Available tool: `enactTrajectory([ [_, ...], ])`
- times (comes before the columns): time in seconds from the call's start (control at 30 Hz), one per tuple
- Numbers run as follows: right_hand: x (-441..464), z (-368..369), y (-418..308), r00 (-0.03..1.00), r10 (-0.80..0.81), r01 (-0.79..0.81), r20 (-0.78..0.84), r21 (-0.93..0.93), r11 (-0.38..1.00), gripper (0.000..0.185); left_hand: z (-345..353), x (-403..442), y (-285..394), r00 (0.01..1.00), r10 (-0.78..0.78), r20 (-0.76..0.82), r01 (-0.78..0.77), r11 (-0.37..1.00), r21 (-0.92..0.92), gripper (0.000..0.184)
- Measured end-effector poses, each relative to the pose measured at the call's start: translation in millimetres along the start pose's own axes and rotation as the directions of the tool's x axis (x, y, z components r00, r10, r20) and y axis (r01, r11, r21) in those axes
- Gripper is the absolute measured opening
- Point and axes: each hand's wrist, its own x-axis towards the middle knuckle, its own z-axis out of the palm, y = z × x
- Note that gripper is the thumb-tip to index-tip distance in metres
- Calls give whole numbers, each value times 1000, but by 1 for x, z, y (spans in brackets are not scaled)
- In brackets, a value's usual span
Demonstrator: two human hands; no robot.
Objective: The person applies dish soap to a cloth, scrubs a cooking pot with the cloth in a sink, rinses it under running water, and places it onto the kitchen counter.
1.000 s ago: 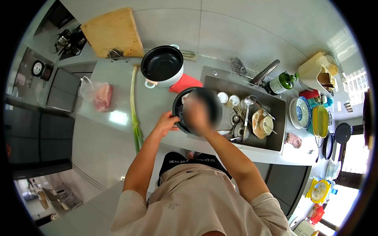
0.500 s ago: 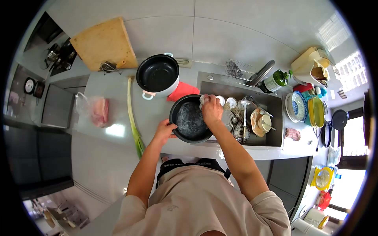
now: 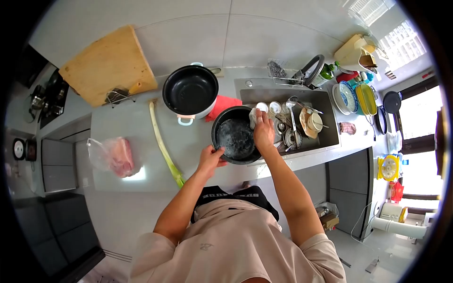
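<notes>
My left hand (image 3: pixel 210 160) grips the dark pan (image 3: pixel 235 137) at the counter's (image 3: pixel 198 177) front edge. My right hand (image 3: pixel 263 129) presses a white cloth (image 3: pixel 254 118) to its rim.

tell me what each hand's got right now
left hand: closed on the near-left rim of the black bowl
right hand: closed on a whitish cloth or wipe at the bowl's right rim
</notes>
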Motion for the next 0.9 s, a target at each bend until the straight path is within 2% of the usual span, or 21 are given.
enactTrajectory([
  [0.03,0,4,4,994,-93,94,-55,32,995,56,-1,0,1,1000,-2,2,2,1000,-3,17],
  [0.07,3,7,7,993,-98,100,-59,32,994,56,-2,1,6,994,80,-71,-64,976,209,22],
  [0.1,8,7,7,983,-180,182,-37,51,982,58,-3,3,12,976,178,-129,-110,903,415,27],
  [0.13,16,5,4,964,-264,265,-18,72,962,61,-10,17,9,972,190,-136,-119,903,413,27],
  [0.17,25,3,0,944,-326,319,56,102,942,63,-15,32,9,888,433,-152,-283,778,561,30],
  [0.2,31,4,-4,940,-338,331,52,110,937,63,-19,45,8,754,644,-128,-393,598,699,33],
  [0.23,36,6,-6,883,-465,457,58,113,882,62,-17,51,15,749,648,-139,-387,597,703,33],
  [0.27,40,9,-10,812,-580,572,61,116,812,61,-16,59,25,615,783,-97,-428,434,793,31],
  [0.3,43,11,-16,796,-600,591,85,108,799,55,-13,62,37,464,885,-25,-435,252,864,29],
  [0.33,44,14,-22,796,-601,591,77,117,798,55,-11,62,45,460,887,-21,-429,244,870,29],
  [0.4,42,20,-34,777,-629,629,11,28,777,49,-6,58,56,663,748,37,-340,256,905,24],
  [0.43,40,24,-40,761,-639,639,-111,-47,768,41,-4,56,52,668,742,46,-339,249,908,24],
  [0.53,35,21,-40,835,-551,549,-4,-73,833,44,5,50,43,635,772,24,-378,284,881,23],
  [0.57,31,16,-34,886,-463,462,-29,-40,886,34,6,47,41,639,770,-5,-351,297,888,24],
  [0.6,25,16,-19,887,-462,460,-26,-47,887,34,8,47,42,634,773,-35,-329,311,892,25],
  [0.67,7,18,9,988,-153,151,-21,-93,984,37,9,51,38,607,792,-60,-337,326,883,26],
  [0.7,0,11,10,987,-157,154,-20,-102,983,37,9,53,35,587,805,-89,-333,341,879,27],
  [0.77,-10,-3,8,977,64,-34,204,-146,989,38,8,56,32,561,823,-85,-354,331,875,26],
  [0.8,-8,3,7,976,66,-36,207,-147,988,38,7,56,30,533,843,-74,-370,311,876,26],
  [0.87,6,26,-2,984,-134,133,-116,-18,991,38,7,53,32,552,832,-65,-356,305,883,26],
  [0.9,19,28,-11,947,-288,271,-146,-125,954,40,7,51,34,563,825,-57,-344,296,891,27],
])
